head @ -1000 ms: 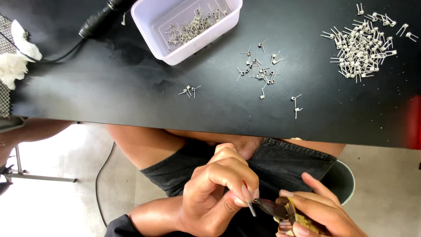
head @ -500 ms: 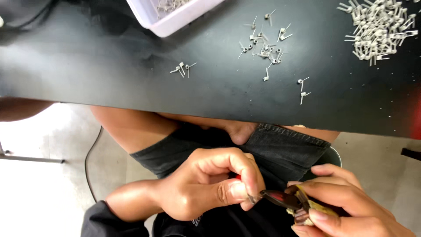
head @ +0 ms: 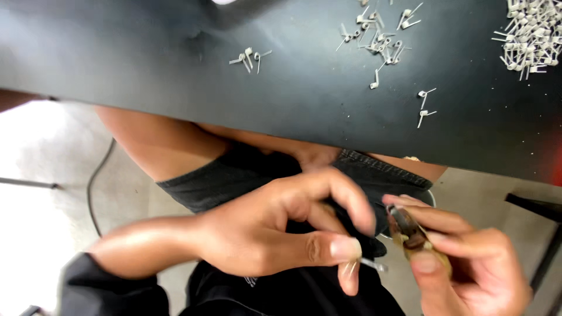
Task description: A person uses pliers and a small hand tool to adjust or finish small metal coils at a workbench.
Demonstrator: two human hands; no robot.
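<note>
Metal part: a small wire piece (head: 367, 264) is pinched at the fingertips of the left hand (head: 275, 231), over the lap.
Right hand (head: 468, 269): clenched around small pliers (head: 410, 234) (tip just beside the part).
Table (head: 175, 64): black, strewn with loose metal pieces (head: 374, 38).

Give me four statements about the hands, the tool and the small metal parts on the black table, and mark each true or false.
1. The left hand pinches a small metal part at its fingertips. True.
2. The right hand is empty. False: it holds small pliers.
3. The hands work on top of the black table. False: they are below its edge, over the lap.
4. Loose metal parts lie scattered on the table. True.
</note>
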